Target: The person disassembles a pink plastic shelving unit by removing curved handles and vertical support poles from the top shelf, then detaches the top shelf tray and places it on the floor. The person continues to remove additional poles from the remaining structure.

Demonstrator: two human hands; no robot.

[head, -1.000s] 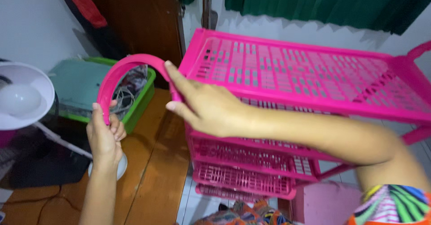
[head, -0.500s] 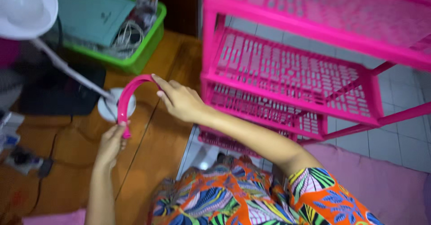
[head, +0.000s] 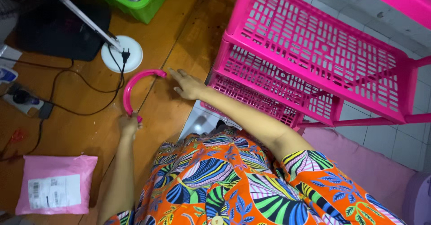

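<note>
Crowding the pink arch (head: 131, 86): lamp base (head: 121, 53), black cord (head: 90, 108), pink rack (head: 314, 59).

Wooden floor (head: 170, 117) carries most of it. Pink curved handle (head: 134, 83) lies near centre; white round lamp base (head: 122, 54) just beside it at 11 o'clock, black cable (head: 85, 83) trailing toward 9. Green basket (head: 143, 5) at 12 o'clock. Pink mailing bag (head: 56, 184) at 7 o'clock. White tiled floor (head: 395, 139) at 3 o'clock carries the pink rack (head: 314, 54).
</note>
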